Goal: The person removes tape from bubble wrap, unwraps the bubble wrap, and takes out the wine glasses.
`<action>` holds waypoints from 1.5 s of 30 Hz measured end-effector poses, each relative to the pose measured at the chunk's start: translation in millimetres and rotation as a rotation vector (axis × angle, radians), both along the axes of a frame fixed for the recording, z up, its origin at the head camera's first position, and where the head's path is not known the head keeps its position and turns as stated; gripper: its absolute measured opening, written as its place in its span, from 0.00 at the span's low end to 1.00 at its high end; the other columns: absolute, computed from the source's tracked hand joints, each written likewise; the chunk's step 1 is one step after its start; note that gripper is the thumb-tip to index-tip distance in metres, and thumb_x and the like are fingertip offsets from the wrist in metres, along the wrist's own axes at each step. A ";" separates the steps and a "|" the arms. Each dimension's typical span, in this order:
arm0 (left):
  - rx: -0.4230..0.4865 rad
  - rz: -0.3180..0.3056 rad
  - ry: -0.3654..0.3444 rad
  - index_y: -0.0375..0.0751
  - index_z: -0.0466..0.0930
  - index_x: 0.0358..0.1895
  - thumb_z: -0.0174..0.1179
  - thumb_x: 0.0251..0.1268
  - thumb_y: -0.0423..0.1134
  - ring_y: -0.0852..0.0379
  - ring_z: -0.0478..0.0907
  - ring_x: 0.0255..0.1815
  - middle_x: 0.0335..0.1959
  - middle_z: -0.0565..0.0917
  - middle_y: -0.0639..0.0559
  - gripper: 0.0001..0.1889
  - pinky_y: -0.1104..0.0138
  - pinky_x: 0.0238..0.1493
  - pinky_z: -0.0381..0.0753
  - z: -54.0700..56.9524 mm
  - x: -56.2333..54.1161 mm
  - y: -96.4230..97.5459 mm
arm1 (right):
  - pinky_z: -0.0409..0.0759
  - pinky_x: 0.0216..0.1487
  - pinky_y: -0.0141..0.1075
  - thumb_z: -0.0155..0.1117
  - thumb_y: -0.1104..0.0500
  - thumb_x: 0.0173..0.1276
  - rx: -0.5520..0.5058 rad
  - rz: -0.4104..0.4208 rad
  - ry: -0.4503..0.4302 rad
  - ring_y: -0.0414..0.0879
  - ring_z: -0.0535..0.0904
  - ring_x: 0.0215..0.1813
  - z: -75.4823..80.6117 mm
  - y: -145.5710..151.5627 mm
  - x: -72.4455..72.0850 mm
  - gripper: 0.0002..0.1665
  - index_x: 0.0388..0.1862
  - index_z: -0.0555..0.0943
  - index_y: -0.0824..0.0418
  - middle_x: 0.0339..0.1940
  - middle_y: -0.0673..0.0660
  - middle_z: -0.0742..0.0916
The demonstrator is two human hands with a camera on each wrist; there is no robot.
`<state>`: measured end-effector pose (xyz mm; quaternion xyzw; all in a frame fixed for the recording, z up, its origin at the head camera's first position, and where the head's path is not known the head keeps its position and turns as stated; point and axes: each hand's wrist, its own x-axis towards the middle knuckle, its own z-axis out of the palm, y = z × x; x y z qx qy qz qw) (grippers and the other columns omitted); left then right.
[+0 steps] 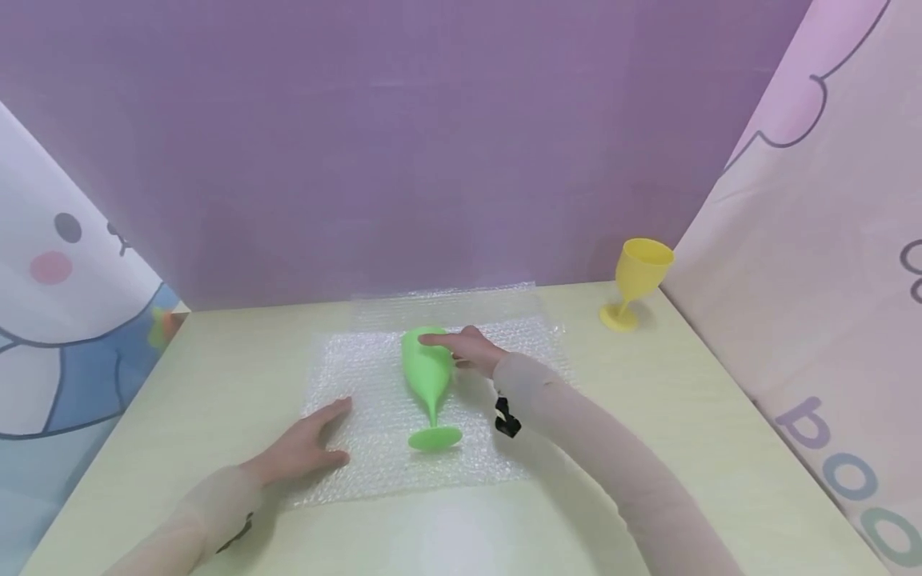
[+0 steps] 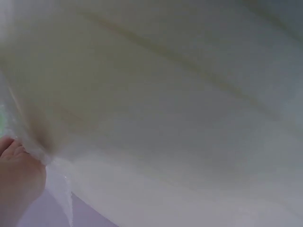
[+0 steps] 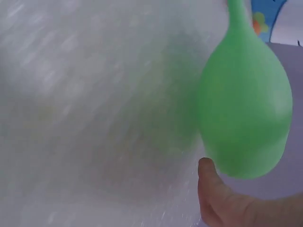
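A green goblet (image 1: 428, 370) lies on its side on a sheet of bubble wrap (image 1: 374, 472), its foot toward me and its bowl pointing away. My right hand (image 1: 471, 350) is at the bowl's right side, with one straight finger reaching across the bowl near the rim. In the right wrist view a fingertip (image 3: 206, 165) sits beside the goblet's rim end; the other fingers are partly hidden. My left hand (image 1: 298, 450) rests at the left edge of the bubble wrap, thumb and fingers spread apart. Only part of that hand shows in the left wrist view.
A yellow goblet (image 1: 639, 276) stands upright at the table's back right corner. A purple backdrop (image 1: 432, 160) rises behind the pale table (image 1: 216, 368). Printed cloth panels stand along the left and right sides.
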<state>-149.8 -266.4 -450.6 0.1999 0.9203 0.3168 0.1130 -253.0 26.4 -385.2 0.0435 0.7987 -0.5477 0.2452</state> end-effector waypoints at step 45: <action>0.113 0.051 -0.120 0.39 0.51 0.71 0.65 0.50 0.46 0.37 0.45 0.72 0.72 0.52 0.39 0.45 0.43 0.70 0.44 -5.3 1.3 -3.8 | 0.78 0.38 0.35 0.73 0.38 0.38 0.060 -0.150 -0.056 0.48 0.75 0.38 -19.7 -35.4 2.9 0.53 0.58 0.65 0.64 0.42 0.57 0.78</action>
